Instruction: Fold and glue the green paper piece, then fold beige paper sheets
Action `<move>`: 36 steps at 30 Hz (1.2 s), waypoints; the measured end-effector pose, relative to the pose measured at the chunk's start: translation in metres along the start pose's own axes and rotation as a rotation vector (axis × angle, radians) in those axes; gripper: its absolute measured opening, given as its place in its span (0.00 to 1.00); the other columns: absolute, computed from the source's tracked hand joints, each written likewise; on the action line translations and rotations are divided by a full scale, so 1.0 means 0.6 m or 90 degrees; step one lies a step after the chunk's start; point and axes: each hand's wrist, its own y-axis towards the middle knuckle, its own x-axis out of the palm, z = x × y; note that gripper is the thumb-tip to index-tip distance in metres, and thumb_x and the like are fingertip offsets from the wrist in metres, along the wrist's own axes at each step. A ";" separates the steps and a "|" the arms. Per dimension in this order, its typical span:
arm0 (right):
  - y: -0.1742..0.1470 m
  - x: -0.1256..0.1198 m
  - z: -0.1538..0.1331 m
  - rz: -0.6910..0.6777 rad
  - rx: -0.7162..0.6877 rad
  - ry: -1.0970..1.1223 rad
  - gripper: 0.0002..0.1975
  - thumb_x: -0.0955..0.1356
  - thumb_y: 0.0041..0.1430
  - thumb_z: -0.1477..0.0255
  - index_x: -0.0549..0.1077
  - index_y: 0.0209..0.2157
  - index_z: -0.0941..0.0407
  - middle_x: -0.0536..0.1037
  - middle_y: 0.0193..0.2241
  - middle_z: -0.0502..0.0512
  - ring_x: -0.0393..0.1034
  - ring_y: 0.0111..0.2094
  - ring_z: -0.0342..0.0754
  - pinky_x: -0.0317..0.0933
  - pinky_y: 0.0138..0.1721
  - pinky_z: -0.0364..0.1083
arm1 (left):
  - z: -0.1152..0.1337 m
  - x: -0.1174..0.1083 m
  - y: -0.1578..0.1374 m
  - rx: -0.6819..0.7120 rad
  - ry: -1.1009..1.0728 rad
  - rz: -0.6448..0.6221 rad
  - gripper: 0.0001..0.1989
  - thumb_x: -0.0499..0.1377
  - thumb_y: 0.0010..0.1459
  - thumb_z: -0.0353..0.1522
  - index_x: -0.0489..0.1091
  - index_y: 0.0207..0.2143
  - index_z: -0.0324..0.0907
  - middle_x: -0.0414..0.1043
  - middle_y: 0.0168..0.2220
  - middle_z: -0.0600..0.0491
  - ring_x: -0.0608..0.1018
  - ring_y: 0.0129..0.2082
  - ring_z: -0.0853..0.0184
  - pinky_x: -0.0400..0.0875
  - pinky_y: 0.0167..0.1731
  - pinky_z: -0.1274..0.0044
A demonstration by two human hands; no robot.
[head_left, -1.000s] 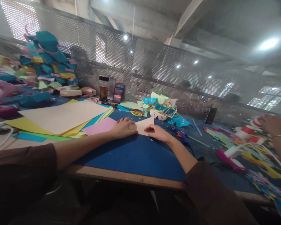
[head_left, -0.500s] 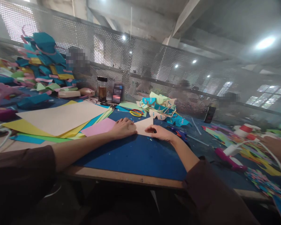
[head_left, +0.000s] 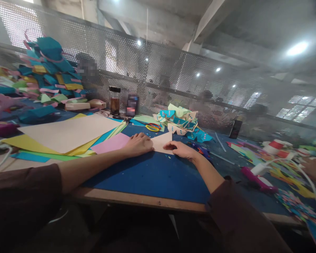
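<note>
A pale cream sheet of paper (head_left: 160, 140), pointed at its upper right, lies on the blue tabletop between my two hands. My left hand (head_left: 139, 144) lies flat over its left part, palm down, and also overlaps the edge of a pink sheet (head_left: 112, 143). At the cream sheet's right side, my right hand (head_left: 183, 150) has its fingers bent and pressed together, fingertips and thumb at the paper. Scissors with red and yellow handles (head_left: 153, 127) lie just beyond the sheet. Beyond my right hand is a dark blue tool (head_left: 202, 150), its kind unclear.
Large coloured sheets (head_left: 71, 131) are stacked at left. Decorated paper cutouts (head_left: 183, 121) pile up ahead. A lidded jar (head_left: 115, 100) and a phone (head_left: 133, 104) stand behind. A magenta device with a white cable (head_left: 259, 179) lies at right, near another person's hand (head_left: 314, 168).
My right fingers have closed slightly and settled lower onto the cream sheet. My left hand stays put. The other person's hand at the far right has shifted right.
</note>
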 end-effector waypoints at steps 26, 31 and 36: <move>0.002 0.026 -0.013 0.098 -0.014 -0.105 0.20 0.61 0.48 0.90 0.77 0.37 0.60 0.82 0.43 0.60 0.77 0.46 0.49 0.66 0.52 0.47 | 0.030 -0.004 0.017 -0.048 0.033 -0.049 0.38 0.55 0.52 0.57 0.66 0.59 0.45 0.65 0.59 0.41 0.67 0.59 0.46 0.57 0.58 0.59; 0.001 0.026 -0.015 0.099 -0.011 -0.099 0.20 0.61 0.47 0.91 0.77 0.36 0.60 0.82 0.42 0.60 0.77 0.45 0.48 0.66 0.52 0.46 | 0.022 -0.005 0.022 -0.050 0.016 -0.062 0.36 0.57 0.50 0.55 0.66 0.58 0.49 0.65 0.60 0.44 0.66 0.60 0.48 0.57 0.59 0.59; 0.000 0.027 -0.015 0.098 -0.013 -0.096 0.20 0.61 0.46 0.91 0.77 0.36 0.61 0.82 0.42 0.61 0.77 0.45 0.49 0.67 0.52 0.47 | 0.005 0.001 0.030 -0.038 0.000 -0.068 0.37 0.57 0.50 0.54 0.65 0.60 0.48 0.65 0.60 0.43 0.66 0.61 0.47 0.58 0.59 0.58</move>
